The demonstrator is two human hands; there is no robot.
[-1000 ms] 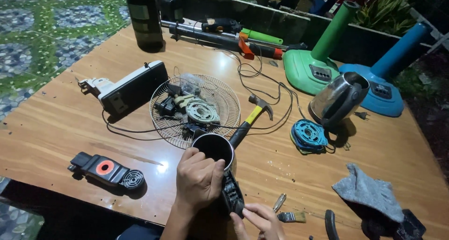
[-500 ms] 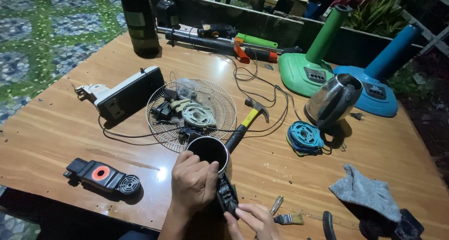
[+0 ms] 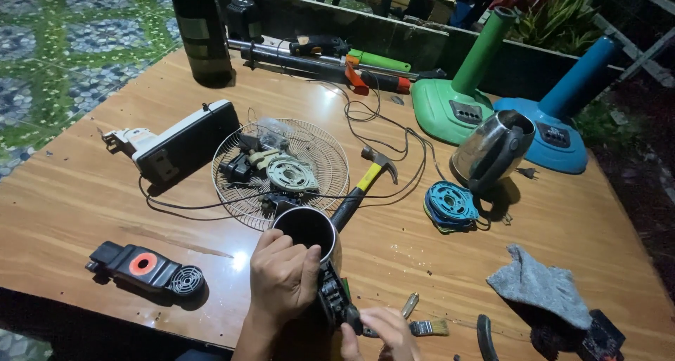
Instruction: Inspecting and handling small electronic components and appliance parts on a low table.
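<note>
A: Hands first. Left hand (image 3: 285,280) is wrapped over the round metal kettle body (image 3: 309,238) lying on its side at the near edge, fingers curled round the shell w/ thumb at the rim of the open mouth. Looks like a bracing grip, so it can't roll.

B: And the right hand (image 3: 383,333)?

A: Low, near-right of the body, fingertips pinched at the black handle section (image 3: 334,298) where the inner parts show. Can't tell if it holds a small tool or just a part; too dark.

B: Stuff around it?

A: Just far of the kettle mouth, a round wire fan grille (image 3: 281,171) lies flat, used like a tray: motor bits piled inside. A hammer w/ yellow-and-black handle (image 3: 365,182) lies right of it, handle pointing near, easy reach. A small paintbrush (image 3: 425,327) is just right of the right hand. Far right, a second steel kettle (image 3: 492,150) stands tilted, a blue coil ring (image 3: 450,205) beside it. Grey rag (image 3: 538,284) near right.

B: Left side?

A: Black-and-white box unit (image 3: 179,143), and nearer, a black part w/ orange disc (image 3: 144,266). Both well apart from the hands.
</note>
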